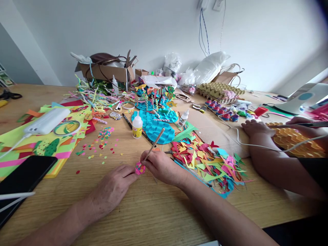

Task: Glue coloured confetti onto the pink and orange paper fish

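Note:
Between my two hands, a small pink paper piece point(139, 168) with coloured dots lies at the table's middle. My left hand point(112, 182) pinches its left edge with closed fingers. In my right hand point(161, 167) a thin wooden stick point(155, 142) is gripped, slanting up to the right, its lower end close to the dotted paper. Just beyond stands a white glue bottle point(137, 125) with a yellow label. Loose paper dots point(105, 133) are scattered to the left of it. Right of my right hand lies a heap of bright paper scraps point(205, 159).
Behind are blue paper discs point(159, 131) and a second glue bottle point(183, 118). Coloured sheets point(61, 150), a power bank point(47, 121) and a phone point(25, 181) lie left. At right, another person's hand point(257, 130) rests by a yellow egg tray point(294, 140), with a white cable point(238, 136) nearby.

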### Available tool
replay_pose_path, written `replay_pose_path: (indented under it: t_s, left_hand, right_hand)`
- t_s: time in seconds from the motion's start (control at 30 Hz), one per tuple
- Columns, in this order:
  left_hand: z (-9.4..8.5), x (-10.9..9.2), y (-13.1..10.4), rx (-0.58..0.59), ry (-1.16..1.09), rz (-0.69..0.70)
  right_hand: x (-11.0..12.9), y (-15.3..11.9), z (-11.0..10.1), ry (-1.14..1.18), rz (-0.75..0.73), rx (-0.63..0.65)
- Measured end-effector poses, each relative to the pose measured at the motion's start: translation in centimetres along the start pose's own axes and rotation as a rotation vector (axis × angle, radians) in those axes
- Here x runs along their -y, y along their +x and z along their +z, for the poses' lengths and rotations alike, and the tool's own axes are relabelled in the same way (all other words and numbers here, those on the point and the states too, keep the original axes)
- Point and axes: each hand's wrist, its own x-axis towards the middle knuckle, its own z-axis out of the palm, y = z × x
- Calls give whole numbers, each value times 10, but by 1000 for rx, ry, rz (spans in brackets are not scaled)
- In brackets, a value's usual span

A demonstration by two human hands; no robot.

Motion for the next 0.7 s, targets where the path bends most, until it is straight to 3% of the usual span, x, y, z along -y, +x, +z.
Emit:
replay_pose_path:
  t_s: [0.7]
  left_hand:
    - [1,1,-1,1,-7,-9]
  right_hand:
    - [0,0,5,-4,33,-8]
